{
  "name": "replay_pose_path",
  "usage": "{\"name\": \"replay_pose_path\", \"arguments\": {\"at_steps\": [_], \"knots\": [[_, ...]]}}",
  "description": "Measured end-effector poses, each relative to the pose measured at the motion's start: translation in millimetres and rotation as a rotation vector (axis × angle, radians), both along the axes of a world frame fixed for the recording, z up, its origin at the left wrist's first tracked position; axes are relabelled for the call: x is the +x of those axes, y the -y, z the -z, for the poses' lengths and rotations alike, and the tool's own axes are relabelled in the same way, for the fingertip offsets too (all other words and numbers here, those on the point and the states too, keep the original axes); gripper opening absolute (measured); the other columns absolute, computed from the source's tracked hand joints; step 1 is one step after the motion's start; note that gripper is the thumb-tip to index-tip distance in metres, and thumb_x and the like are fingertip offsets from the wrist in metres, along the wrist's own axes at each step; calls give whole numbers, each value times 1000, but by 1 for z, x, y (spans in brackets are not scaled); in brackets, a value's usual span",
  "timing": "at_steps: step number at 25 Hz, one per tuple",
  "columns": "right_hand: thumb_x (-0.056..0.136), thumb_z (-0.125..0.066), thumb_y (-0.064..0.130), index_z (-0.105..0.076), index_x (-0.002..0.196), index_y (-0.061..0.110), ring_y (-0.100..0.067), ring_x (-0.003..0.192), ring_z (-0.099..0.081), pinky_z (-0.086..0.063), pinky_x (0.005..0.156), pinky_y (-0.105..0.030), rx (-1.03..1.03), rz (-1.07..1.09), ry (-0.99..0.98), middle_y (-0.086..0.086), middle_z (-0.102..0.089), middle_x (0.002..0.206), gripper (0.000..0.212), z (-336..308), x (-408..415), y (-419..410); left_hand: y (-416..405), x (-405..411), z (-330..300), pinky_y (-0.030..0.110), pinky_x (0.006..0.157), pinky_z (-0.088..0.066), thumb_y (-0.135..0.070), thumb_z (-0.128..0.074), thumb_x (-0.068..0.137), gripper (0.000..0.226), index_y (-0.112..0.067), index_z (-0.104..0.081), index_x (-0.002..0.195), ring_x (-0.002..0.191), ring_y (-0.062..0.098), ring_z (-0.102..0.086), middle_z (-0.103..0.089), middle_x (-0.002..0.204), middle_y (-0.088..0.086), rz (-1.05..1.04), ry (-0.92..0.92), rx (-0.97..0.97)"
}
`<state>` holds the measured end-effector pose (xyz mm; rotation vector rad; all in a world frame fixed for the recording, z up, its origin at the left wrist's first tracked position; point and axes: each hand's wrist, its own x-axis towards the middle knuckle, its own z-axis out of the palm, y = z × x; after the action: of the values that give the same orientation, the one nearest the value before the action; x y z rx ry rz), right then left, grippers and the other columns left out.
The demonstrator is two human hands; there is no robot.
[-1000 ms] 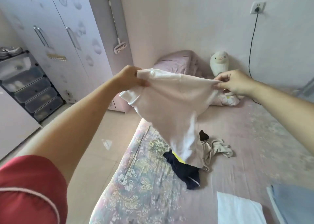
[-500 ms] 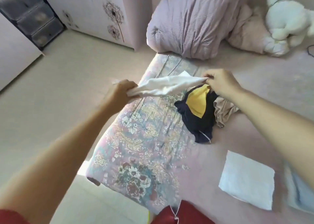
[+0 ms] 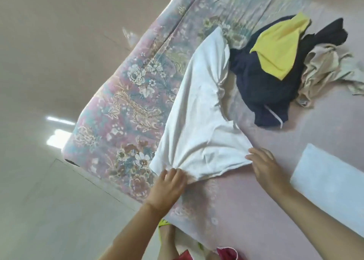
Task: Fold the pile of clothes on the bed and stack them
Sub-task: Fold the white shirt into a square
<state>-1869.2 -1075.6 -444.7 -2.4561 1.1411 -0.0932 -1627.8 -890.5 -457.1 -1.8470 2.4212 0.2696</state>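
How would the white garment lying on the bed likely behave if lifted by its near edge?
The white garment is probably floppy: it bunches into gathers where the left hand holds its edge. It likely weighs little, since the cloth looks thin and wrinkles easily. It should drag rather than slide freely on the bedsheet, though the right hand at its corner could steady it.

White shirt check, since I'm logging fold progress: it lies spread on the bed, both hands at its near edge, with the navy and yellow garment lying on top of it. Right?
Not quite. In the head view the navy and yellow garment lies beside the white shirt, not on it. The left hand and right hand are at its near edge, on the bed.
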Motion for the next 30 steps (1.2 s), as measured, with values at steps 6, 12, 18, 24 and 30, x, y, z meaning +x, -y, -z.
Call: {"name": "replay_pose_path", "arguments": {"at_steps": [6,12,18,24,30], "knots": [[79,-47,-21,-64,98,-4,-40,119,-47,-27,92,-8,82,529,256,-26,-42,126,30,-14,58,-29,38,9,-3,26,82,-48,-28,-39,91,35,-13,-59,117,101,13,-56,-59,113,-3,-668,-794,160],[84,-51,-14,-49,129,-2,-6,136,-24,-18,104,-1,250,51,356,-18,-29,148,47,-13,141,-70,89,35,-3,36,76,-55,-46,-37,98,42,-10,-57,103,75,20,-65,-64,85,9,-1445,-1726,403],[73,-79,21,-42,139,0,-30,138,-32,-32,110,-46,34,-11,-36,-15,-30,150,78,17,89,-91,89,31,3,46,69,-54,-1,-57,86,29,-11,-38,106,66,31,-61,-51,75,1,-1285,-1153,82],[45,-89,39,-55,132,15,-20,129,-47,-41,102,-44,-182,-292,-429,-4,-50,140,96,28,98,-81,54,59,11,36,81,-46,-11,-57,89,37,4,-49,122,96,37,-58,-59,106,19,-608,-690,-140],[46,-84,-5,-70,112,12,-27,116,-60,-45,92,-53,-217,-424,-212,-7,-65,121,69,27,95,-67,29,111,23,47,87,-53,-39,-87,50,81,-5,-65,119,113,33,-60,-62,124,14,262,-37,-10]]}}
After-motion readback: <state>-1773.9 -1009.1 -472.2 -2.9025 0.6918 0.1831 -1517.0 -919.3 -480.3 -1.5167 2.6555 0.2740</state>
